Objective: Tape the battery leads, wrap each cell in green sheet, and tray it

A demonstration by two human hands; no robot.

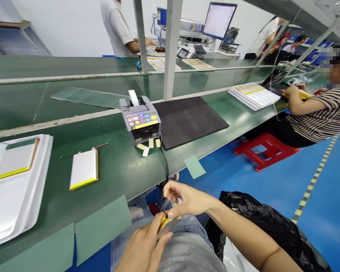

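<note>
Yellow-edged battery cell [169, 226] is over the lap [193, 227], grasped by the left hand [147, 241], while the right hand [187, 200] curls at its edge, pinch unclear; probably edge taping is underway, next needing steady pressing.

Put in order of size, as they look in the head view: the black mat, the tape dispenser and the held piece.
1. Black mat
2. Tape dispenser
3. Held piece, partly hidden

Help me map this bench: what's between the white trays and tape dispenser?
The head view shows one white pouch battery lying on the green bench.
</note>
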